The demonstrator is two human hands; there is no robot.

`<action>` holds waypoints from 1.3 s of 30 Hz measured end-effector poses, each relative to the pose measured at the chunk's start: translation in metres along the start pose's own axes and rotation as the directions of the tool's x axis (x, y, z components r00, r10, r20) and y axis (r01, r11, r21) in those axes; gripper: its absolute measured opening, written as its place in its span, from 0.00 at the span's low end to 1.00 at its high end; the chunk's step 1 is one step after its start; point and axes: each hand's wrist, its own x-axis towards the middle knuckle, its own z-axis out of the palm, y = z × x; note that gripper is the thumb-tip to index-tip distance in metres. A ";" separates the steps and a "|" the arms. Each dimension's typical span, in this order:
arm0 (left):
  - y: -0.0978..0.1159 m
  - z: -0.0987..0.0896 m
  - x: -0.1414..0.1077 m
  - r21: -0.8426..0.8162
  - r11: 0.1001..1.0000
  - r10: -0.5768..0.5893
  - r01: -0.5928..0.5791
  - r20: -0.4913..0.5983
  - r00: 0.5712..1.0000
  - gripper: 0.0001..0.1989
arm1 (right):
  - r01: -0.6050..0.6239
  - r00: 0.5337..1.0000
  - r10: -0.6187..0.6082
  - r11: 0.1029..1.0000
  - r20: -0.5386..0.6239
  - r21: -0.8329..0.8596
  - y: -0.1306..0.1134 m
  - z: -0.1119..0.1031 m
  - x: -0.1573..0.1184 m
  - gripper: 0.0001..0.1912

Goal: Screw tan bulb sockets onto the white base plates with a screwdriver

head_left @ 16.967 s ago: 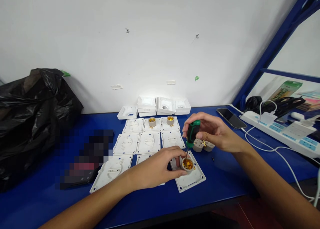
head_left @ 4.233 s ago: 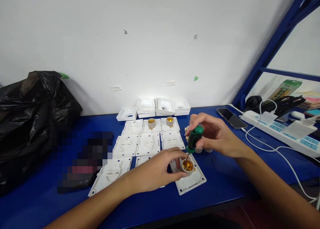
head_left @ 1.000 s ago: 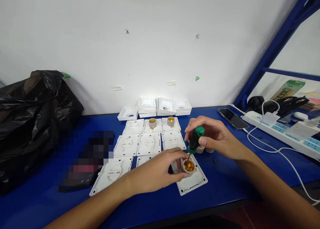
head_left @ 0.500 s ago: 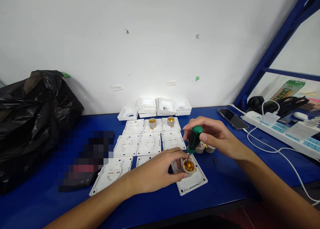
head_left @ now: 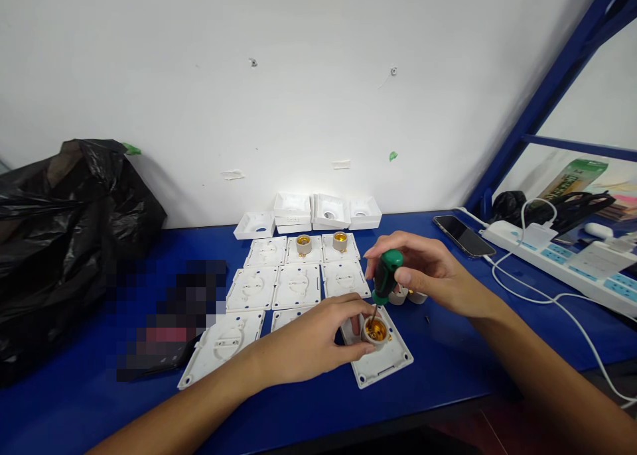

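My right hand point(head_left: 423, 269) grips a screwdriver point(head_left: 385, 276) with a green and black handle, held nearly upright. Its shaft reaches down into a lamp socket point(head_left: 375, 332) with a brass-coloured inside. This socket sits on a white square base plate point(head_left: 383, 369) near the table's front. Closed about the socket's side, the thumb and fingers of my left hand point(head_left: 328, 335) steady it on the plate. The screwdriver's tip is hidden inside the socket. Behind my right hand lie loose lamp sockets point(head_left: 398, 296), partly covered by it.
Several white base plates point(head_left: 251, 288) lie in rows on the blue table point(head_left: 448, 369), two carrying sockets point(head_left: 303, 244). White box covers point(head_left: 293, 206) are stacked by the wall. A phone point(head_left: 464, 235), power strip point(head_left: 557, 253) and cables are at right; a black plastic bag point(head_left: 74, 256) is at left.
The right hand's fingers have shifted very slightly on the screwdriver handle. Otherwise the hands, socket and plate stay in the same place.
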 end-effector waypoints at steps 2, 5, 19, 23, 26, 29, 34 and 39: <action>0.001 0.000 0.000 0.000 1.000 -0.005 0.005 0.001 1.000 0.13 | 0.000 1.000 0.000 1.000 -0.003 -0.002 0.000 0.000 0.000 0.14; 0.001 0.000 0.000 -0.001 1.000 -0.015 0.015 -0.001 1.000 0.13 | -0.005 1.000 0.005 1.000 -0.007 0.000 -0.001 0.000 0.000 0.14; 0.001 0.000 0.000 0.010 1.000 -0.005 0.005 0.003 1.000 0.16 | -0.012 1.000 0.012 1.000 -0.001 0.005 -0.001 0.001 0.001 0.13; 0.001 0.000 -0.001 0.009 1.000 -0.005 0.005 0.001 1.000 0.16 | -0.008 1.000 0.008 1.000 0.001 0.003 -0.001 0.001 0.001 0.13; 0.001 0.000 -0.001 0.009 1.000 -0.008 0.008 0.004 1.000 0.16 | -0.008 1.000 0.008 1.000 -0.008 0.000 -0.001 0.001 0.001 0.13; 0.001 0.000 0.000 0.012 1.000 -0.006 0.006 0.007 1.000 0.14 | -0.009 1.000 0.009 1.000 -0.012 -0.003 -0.001 0.002 0.001 0.13; 0.001 0.000 0.000 0.011 1.000 -0.003 0.003 0.002 1.000 0.15 | -0.014 1.000 0.014 1.000 -0.008 0.002 -0.001 0.001 0.001 0.13; -0.001 0.001 0.000 0.008 1.000 0.002 -0.002 -0.009 1.000 0.15 | -0.018 1.000 0.018 1.000 -0.021 0.002 -0.001 0.002 0.001 0.13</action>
